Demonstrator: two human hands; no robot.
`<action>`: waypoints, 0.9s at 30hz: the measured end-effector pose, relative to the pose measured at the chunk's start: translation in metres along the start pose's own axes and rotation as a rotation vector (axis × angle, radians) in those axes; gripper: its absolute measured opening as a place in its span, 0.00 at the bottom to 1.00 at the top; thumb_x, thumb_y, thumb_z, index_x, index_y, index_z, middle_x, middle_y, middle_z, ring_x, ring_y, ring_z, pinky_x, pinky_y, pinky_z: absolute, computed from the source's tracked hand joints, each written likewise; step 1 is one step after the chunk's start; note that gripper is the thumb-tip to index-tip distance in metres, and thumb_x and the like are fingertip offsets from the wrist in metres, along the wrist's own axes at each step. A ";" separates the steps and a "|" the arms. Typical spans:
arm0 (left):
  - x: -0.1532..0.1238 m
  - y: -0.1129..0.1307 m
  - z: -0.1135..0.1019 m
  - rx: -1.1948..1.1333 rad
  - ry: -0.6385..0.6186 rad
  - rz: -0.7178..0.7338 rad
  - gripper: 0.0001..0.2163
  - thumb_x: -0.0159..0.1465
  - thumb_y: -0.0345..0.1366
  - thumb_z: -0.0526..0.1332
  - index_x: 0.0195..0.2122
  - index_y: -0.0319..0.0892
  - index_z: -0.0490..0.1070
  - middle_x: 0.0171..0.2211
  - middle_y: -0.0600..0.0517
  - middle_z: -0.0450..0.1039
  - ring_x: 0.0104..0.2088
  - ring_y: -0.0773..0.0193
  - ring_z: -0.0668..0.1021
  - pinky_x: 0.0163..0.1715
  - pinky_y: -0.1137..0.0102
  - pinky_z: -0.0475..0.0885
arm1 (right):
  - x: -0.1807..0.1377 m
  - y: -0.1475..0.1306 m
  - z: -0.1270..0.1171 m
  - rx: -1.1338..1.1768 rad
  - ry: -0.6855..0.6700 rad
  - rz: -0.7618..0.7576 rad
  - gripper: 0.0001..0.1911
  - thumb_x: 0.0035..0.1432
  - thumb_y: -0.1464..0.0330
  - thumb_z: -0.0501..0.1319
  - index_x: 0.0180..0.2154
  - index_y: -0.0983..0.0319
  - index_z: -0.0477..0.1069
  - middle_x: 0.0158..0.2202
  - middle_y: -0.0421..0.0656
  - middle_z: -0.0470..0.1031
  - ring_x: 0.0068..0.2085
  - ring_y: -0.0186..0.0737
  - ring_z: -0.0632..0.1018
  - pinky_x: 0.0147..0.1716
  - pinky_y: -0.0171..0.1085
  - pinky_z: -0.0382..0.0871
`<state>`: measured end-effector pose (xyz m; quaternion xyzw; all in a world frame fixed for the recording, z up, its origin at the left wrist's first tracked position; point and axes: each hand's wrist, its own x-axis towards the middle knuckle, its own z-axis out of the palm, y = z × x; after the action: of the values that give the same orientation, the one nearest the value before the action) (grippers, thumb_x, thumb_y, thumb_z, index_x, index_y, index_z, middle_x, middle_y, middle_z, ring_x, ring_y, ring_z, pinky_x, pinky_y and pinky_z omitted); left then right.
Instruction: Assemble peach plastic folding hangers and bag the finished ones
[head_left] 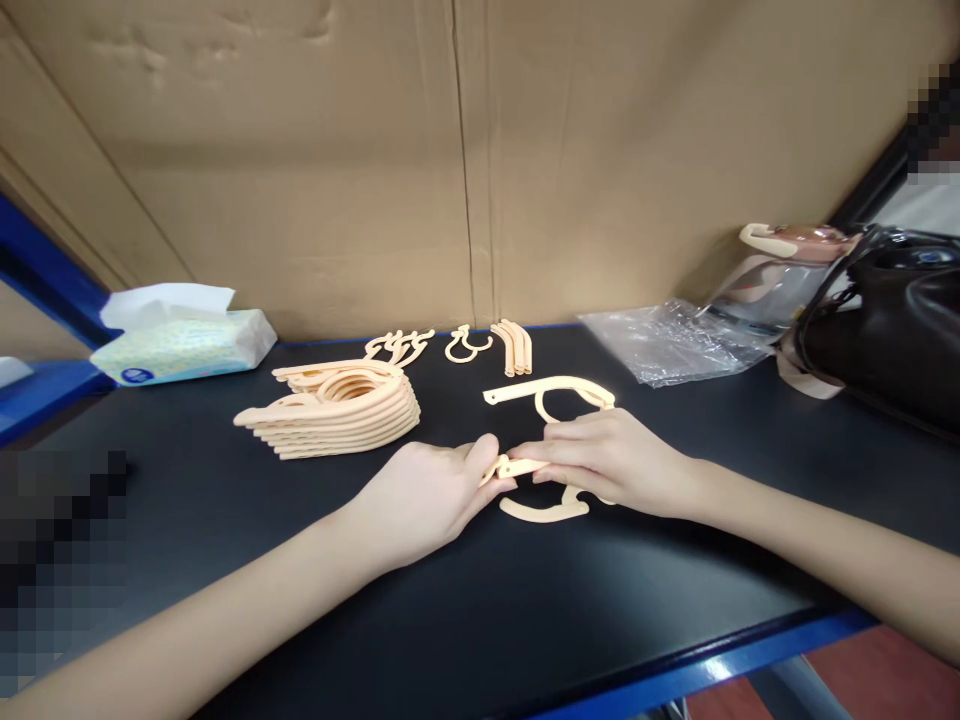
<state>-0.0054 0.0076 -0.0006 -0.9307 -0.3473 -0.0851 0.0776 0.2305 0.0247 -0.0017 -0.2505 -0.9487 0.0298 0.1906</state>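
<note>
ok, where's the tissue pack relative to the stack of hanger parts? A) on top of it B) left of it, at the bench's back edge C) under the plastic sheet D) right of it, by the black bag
B: the tissue pack lies far left near the cardboard wall, left of the stack.

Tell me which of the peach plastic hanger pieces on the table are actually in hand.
The folded hanger piece at centre front, pinched between the left hand and right hand. The stack and small hooks behind lie untouched.

A pale peach plastic hanger piece point(547, 395) lies flat, curved. Its short bar sits pinched between left hand point(427, 495) and right hand point(607, 460).
</note>
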 end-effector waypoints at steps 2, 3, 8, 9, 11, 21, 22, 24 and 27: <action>0.000 0.000 0.001 0.045 0.038 0.021 0.17 0.72 0.44 0.38 0.31 0.43 0.56 0.20 0.54 0.69 0.18 0.64 0.73 0.16 0.73 0.56 | 0.000 0.000 0.000 0.030 0.000 -0.001 0.17 0.70 0.62 0.48 0.51 0.58 0.71 0.30 0.39 0.71 0.30 0.31 0.71 0.29 0.31 0.59; 0.000 0.000 0.001 0.064 0.056 0.032 0.18 0.72 0.44 0.38 0.30 0.42 0.56 0.20 0.54 0.69 0.18 0.64 0.73 0.16 0.73 0.56 | 0.000 0.000 -0.001 0.044 -0.006 -0.001 0.17 0.70 0.63 0.48 0.51 0.59 0.71 0.30 0.39 0.71 0.31 0.31 0.71 0.30 0.31 0.59; 0.000 -0.001 0.000 0.200 0.083 0.098 0.18 0.73 0.42 0.38 0.29 0.42 0.57 0.20 0.54 0.68 0.18 0.64 0.73 0.16 0.71 0.55 | -0.001 -0.001 -0.003 0.108 -0.061 0.021 0.16 0.70 0.64 0.48 0.51 0.59 0.70 0.32 0.40 0.71 0.32 0.32 0.71 0.31 0.31 0.61; 0.000 -0.002 0.000 0.230 0.085 0.111 0.18 0.73 0.42 0.39 0.29 0.42 0.57 0.20 0.54 0.68 0.18 0.64 0.73 0.16 0.71 0.54 | -0.001 -0.001 -0.004 0.122 -0.068 0.023 0.16 0.70 0.64 0.49 0.51 0.59 0.70 0.32 0.40 0.72 0.32 0.32 0.72 0.31 0.31 0.61; 0.000 -0.002 -0.001 0.275 0.091 0.128 0.17 0.73 0.40 0.40 0.29 0.42 0.58 0.21 0.54 0.67 0.18 0.65 0.73 0.16 0.70 0.53 | 0.000 -0.001 -0.004 0.152 -0.078 0.023 0.16 0.69 0.64 0.49 0.51 0.59 0.70 0.34 0.40 0.72 0.33 0.32 0.72 0.33 0.31 0.61; 0.001 0.001 -0.004 0.457 0.162 0.186 0.15 0.71 0.36 0.42 0.27 0.42 0.58 0.19 0.55 0.64 0.16 0.65 0.70 0.16 0.69 0.52 | 0.003 -0.003 -0.006 0.278 -0.111 0.039 0.14 0.69 0.66 0.51 0.51 0.59 0.70 0.38 0.40 0.77 0.37 0.33 0.74 0.36 0.31 0.62; 0.001 0.000 -0.004 0.448 0.166 0.184 0.15 0.71 0.36 0.42 0.28 0.42 0.58 0.19 0.55 0.65 0.16 0.65 0.70 0.16 0.69 0.52 | 0.003 -0.003 -0.007 0.279 -0.106 0.039 0.14 0.68 0.66 0.52 0.50 0.59 0.71 0.38 0.40 0.77 0.37 0.33 0.74 0.36 0.31 0.62; 0.001 -0.001 -0.002 0.411 0.173 0.179 0.15 0.71 0.37 0.43 0.28 0.42 0.59 0.19 0.55 0.65 0.17 0.65 0.71 0.16 0.69 0.53 | 0.004 -0.003 -0.007 0.264 -0.096 0.042 0.13 0.68 0.66 0.52 0.50 0.59 0.71 0.37 0.39 0.77 0.36 0.33 0.74 0.34 0.31 0.62; 0.001 -0.003 0.002 0.336 0.188 0.165 0.15 0.71 0.39 0.44 0.28 0.42 0.59 0.19 0.56 0.66 0.18 0.66 0.72 0.16 0.70 0.54 | 0.004 -0.003 -0.006 0.236 -0.095 0.052 0.14 0.68 0.66 0.52 0.50 0.59 0.72 0.36 0.39 0.77 0.35 0.33 0.74 0.33 0.31 0.61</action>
<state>-0.0069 0.0106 -0.0018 -0.9179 -0.2705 -0.1056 0.2705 0.2285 0.0233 0.0059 -0.2492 -0.9397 0.1580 0.1730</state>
